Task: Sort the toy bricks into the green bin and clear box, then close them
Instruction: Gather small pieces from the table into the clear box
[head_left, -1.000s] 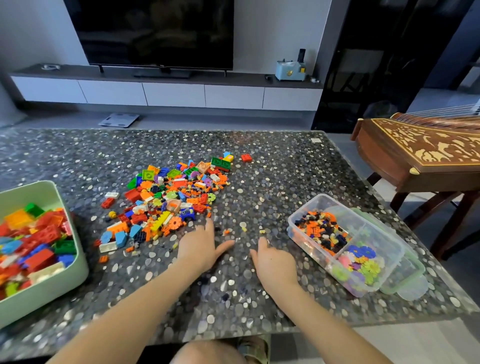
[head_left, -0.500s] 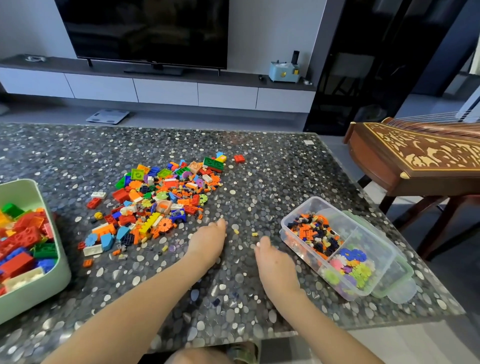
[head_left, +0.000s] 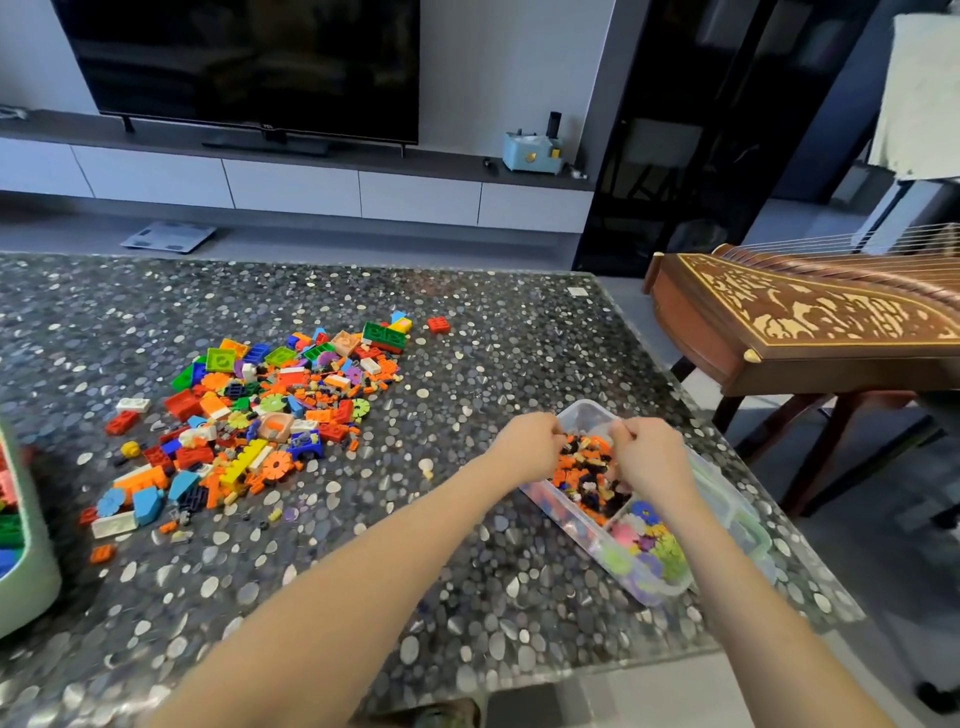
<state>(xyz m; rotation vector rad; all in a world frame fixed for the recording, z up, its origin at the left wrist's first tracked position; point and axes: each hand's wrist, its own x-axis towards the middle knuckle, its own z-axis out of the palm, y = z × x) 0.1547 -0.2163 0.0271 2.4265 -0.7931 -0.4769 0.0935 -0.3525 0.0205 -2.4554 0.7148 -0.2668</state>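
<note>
the left hand (head_left: 527, 447) and right hand (head_left: 652, 457) hang over the clear box (head_left: 655, 592), above its far compartment of small orange and black pieces. their curled fingers hide the tips, so i cannot tell if either pinches anything. left of the box lies the brick pile (head_left: 270, 415). far left of the box, the frame edge cuts off the green bin (head_left: 26, 587). the mark on the tv (head_left: 249, 62) beyond the box is too small to read.

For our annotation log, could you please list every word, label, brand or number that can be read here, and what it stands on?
Nothing here is legible.
The logo low on the television: too small to read.
The white sticker near the far right corner of the table: blurred, unreadable.
</note>
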